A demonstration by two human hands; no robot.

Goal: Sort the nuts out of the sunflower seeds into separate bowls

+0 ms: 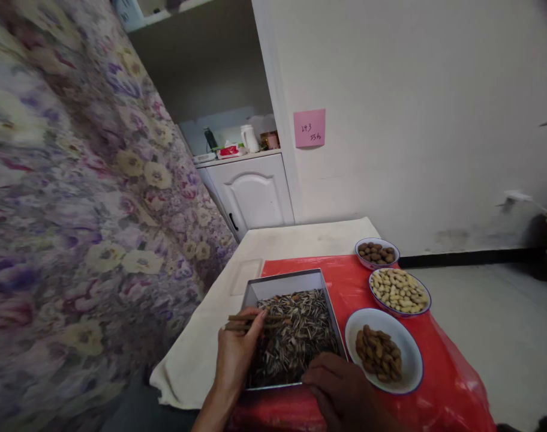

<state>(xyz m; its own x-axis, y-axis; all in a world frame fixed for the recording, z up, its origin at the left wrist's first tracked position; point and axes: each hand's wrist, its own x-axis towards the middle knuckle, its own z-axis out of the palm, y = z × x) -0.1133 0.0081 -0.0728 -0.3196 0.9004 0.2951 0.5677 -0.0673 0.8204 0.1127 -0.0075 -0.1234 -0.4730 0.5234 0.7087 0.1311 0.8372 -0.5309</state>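
My left hand [240, 343] is closed around a pair of wooden chopsticks [273, 318]. Their tips are over a metal tray [288, 281] filled with striped sunflower seeds [307, 336], beside a brownish piece among the seeds. I cannot tell whether the tips grip it. In shadow, my right hand [339, 384] has its fingers curled at the tray's near right corner and holds its edge. Just right of the tray is a white bowl [415, 363] with elongated brown nuts [379, 354].
Behind the near bowl stand a bowl of peanuts [398, 291] and a bowl of round brown nuts [376, 252]. A red plastic sheet [345, 282] lies on the cream tablecloth [197, 354]. A floral curtain [102, 228] hangs on the left, a white cabinet [255, 198] beyond.
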